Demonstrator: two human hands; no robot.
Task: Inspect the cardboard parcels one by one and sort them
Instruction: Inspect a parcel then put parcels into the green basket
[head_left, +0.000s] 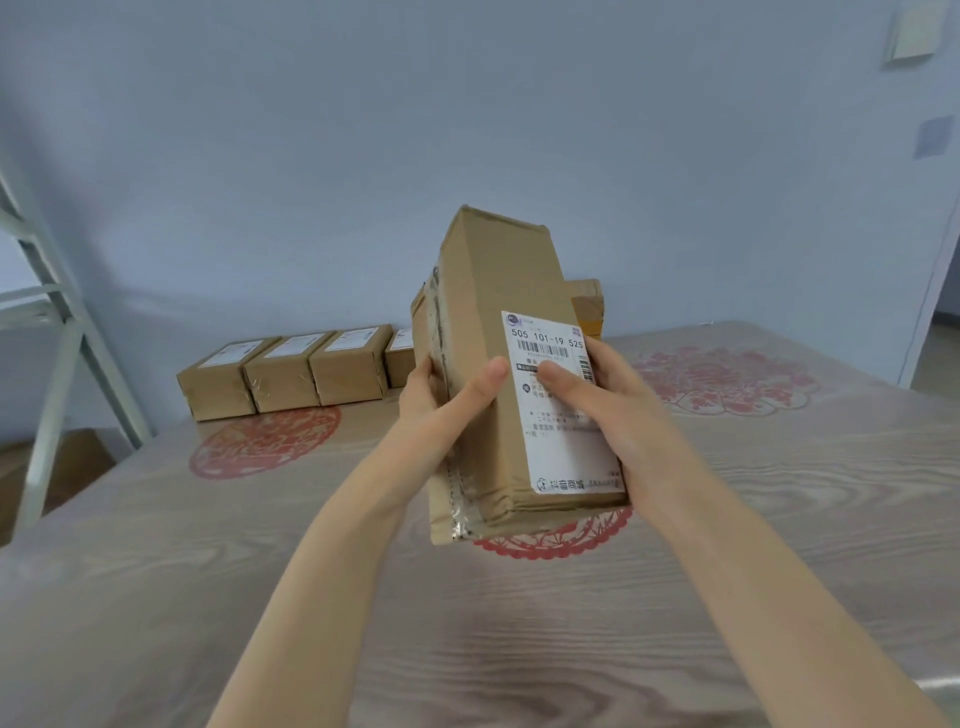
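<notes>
**Parcel held up for a label check**

The person holds a long cardboard parcel (493, 322) above the table (519, 623), tilted with its far end raised so the shipping label (563, 426) faces the camera, apparently for reading. The left hand (444, 408) grips the left edge, its thumb laid across the top face. The right hand (615, 410) clasps the right edge, its thumb resting on the label. A row of smaller parcels (283, 371) lies side by side at the table's far edge, seemingly sorted already. Another box (589, 306) shows partly behind the held one
</notes>
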